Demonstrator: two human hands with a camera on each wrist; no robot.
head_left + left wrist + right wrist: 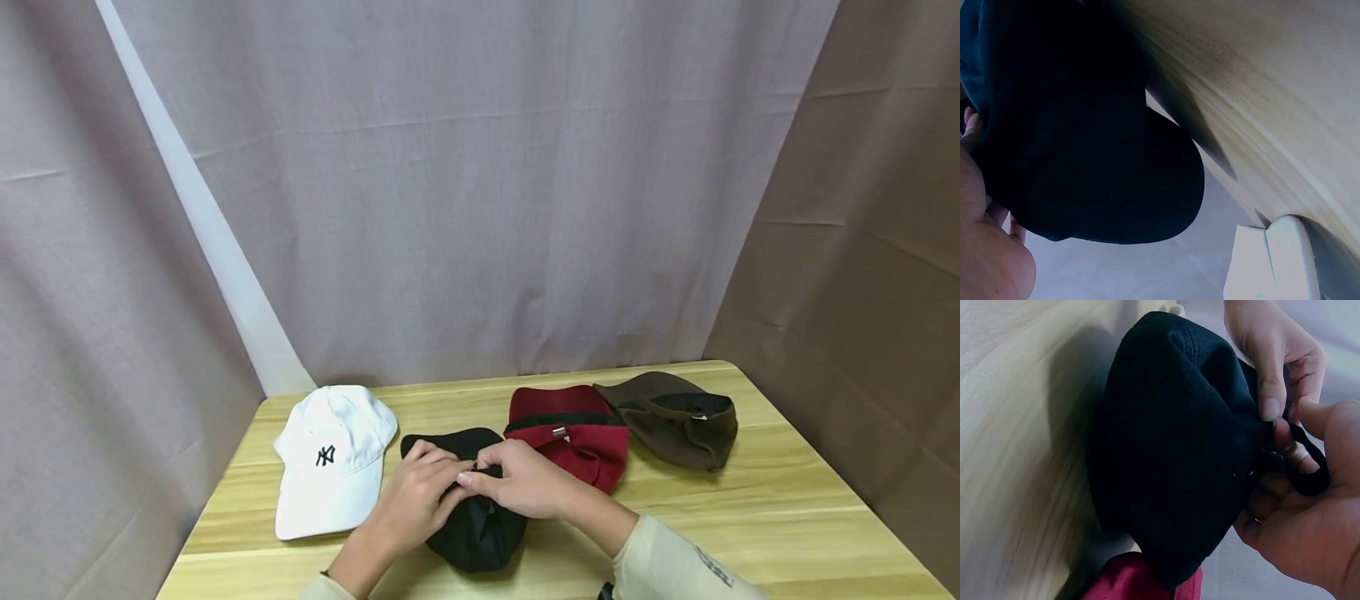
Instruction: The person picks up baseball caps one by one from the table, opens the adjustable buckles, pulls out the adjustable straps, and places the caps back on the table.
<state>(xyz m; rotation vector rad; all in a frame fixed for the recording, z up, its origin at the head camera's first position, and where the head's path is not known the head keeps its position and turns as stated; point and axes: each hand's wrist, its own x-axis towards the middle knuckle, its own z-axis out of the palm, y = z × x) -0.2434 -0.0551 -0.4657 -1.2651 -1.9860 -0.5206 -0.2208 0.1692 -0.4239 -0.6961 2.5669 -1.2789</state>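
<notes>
A black cap (480, 533) lies between both hands near the table's front, its crown toward me and its brim pointing away. My left hand (423, 496) pinches the cap's back edge at the strap from the left. From the other side my right hand (528, 479) grips the same strap, thumb and fingertips meeting the left fingers. The right wrist view shows the black strap (1311, 478) bent in a loop around the fingers. In the left wrist view the cap's dark brim (1172, 181) stretches out past the left hand (991, 244).
Left of the hands is a white cap (333, 467) with a dark logo. A dark red cap (570, 437) lies just beyond the right hand, touching a brown cap (675, 425) farther right. The wooden table (795, 500) ends at grey curtains (480, 208).
</notes>
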